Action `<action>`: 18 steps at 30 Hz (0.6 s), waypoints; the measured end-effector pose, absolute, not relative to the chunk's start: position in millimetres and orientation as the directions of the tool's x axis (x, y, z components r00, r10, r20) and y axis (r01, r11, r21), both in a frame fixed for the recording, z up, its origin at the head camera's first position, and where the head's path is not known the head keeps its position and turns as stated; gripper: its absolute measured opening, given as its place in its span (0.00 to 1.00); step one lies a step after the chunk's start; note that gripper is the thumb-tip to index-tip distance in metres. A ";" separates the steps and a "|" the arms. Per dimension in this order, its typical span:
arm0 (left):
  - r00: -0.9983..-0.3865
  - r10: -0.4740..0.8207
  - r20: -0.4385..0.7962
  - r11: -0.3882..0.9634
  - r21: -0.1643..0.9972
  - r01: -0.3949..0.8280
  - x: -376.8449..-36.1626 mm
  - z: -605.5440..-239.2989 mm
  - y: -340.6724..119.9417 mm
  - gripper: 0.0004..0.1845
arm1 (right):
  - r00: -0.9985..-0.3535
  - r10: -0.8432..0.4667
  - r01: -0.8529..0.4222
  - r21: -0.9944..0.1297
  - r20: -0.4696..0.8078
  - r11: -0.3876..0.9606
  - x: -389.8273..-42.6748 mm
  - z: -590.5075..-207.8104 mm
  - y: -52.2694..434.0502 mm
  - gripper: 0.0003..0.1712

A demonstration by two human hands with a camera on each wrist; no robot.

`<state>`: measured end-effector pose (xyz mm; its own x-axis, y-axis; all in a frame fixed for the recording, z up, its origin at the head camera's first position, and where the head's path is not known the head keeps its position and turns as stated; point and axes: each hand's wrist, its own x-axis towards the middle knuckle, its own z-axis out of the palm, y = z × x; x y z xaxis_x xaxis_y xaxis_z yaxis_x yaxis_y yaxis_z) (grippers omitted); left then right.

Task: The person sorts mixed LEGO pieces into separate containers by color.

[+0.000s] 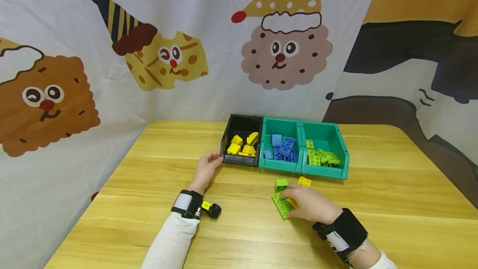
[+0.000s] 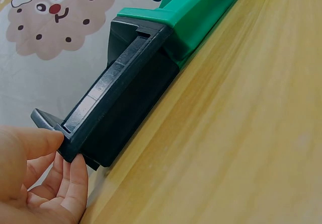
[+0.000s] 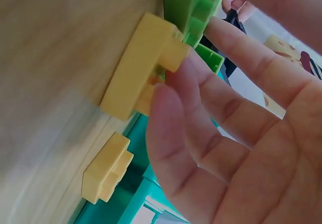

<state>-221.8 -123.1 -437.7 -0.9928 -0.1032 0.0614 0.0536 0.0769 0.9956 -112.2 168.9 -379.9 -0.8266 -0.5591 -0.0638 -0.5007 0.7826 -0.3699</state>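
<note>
The right hand (image 1: 311,206) is pinching a yellow brick (image 3: 138,73) at the near right of the wooden table (image 1: 157,186), beside a green plate (image 1: 281,205) lying flat under its fingertips. The left hand (image 1: 206,168) is resting with relaxed fingers against the black bin's (image 1: 242,127) near-left corner, gripping nothing. Further right are sitting two teal bins (image 1: 325,172), with a loose green brick (image 1: 281,184) and another yellow brick (image 1: 304,181) just before them.

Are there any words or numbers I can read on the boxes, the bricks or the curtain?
None can be read.
The curtain shows only cartoon biscuit faces, no letters.
The black bin, the two green bins and the bricks bear no readable marks.
The yellow tag on the left wristband is too small to read.
</note>
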 end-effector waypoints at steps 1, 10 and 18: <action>-0.993 -0.102 0.063 0.075 0.996 0.056 -221.5 -437.5 -123.2 0.13 | -0.825 -0.562 -0.502 -0.373 -0.064 0.780 -112.5 -380.1 169.3 0.25; -0.995 -0.090 0.051 0.062 0.997 0.045 -221.6 -435.1 -123.5 0.15 | -0.856 -0.511 -0.450 -0.375 -0.077 0.810 -114.2 -381.3 168.7 0.29; -0.990 -0.062 0.129 0.017 0.992 0.128 -221.8 -442.9 -126.3 0.13 | -0.873 -0.482 -0.422 -0.389 -0.069 0.819 -115.4 -382.9 169.2 0.28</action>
